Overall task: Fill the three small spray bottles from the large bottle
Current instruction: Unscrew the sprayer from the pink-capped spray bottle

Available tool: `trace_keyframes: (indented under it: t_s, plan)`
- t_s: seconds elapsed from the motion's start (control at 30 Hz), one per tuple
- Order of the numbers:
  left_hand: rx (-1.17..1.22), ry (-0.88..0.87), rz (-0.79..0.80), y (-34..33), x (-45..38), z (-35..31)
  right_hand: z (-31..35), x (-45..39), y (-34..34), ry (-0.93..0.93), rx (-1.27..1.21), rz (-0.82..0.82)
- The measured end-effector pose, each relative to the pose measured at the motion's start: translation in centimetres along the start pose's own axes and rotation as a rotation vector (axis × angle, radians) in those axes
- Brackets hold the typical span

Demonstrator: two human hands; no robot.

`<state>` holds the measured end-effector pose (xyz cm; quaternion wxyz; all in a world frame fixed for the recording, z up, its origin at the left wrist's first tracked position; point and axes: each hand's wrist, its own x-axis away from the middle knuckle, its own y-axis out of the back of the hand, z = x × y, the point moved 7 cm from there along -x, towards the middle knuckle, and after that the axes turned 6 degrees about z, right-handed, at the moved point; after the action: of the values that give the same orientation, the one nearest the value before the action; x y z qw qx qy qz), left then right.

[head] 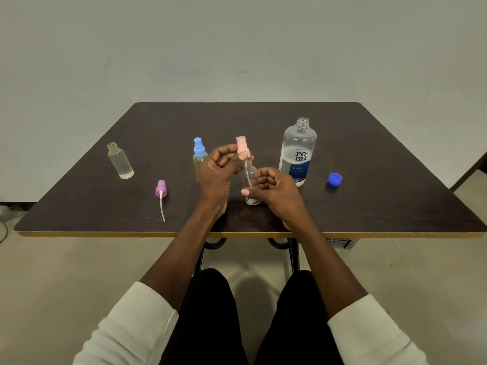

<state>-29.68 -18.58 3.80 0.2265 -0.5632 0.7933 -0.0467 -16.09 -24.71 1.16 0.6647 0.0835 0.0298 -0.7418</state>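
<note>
Bottle [251, 180]: small, clear, upright near table [369, 154] front edge, centre; right hand [274, 191] curls round it.
Pump [242, 147]: pink, pinched by left hand [218, 169] fingers, tube down in the neck.
Handling: light, thin plastic, probably slippery wet; grip low on the body.
Source: large bottle [297, 151] open, just right; cap [334, 179] beside.
Others: blue-topped bottle [199, 159] behind left hand; open one [120, 162] toward left edge.

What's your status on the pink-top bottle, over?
Left hand pinches pink sprayer, lifted off. Right hand grips its bottle upright on table. Large bottle uncapped beside it. Nothing in the way.
</note>
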Motion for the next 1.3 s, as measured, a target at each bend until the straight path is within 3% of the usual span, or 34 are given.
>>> trace_keyframes:
  t_s: [0.63, 0.93, 1.3]
  plan:
    - [0.044, -0.069, -0.326, 2.7, -2.8, -6.6, 0.8, 0.0, 0.1, 0.017, -0.041, -0.076]
    - [-0.447, -0.065, -0.599, 9.8, 0.2, -7.5, 0.7, -1.4, -2.7, -0.014, -0.039, -0.143]
    - [-1.170, 0.076, -0.496, 12.3, 1.7, -3.8, 0.3, -2.2, -3.9, -0.043, 0.034, -0.175]
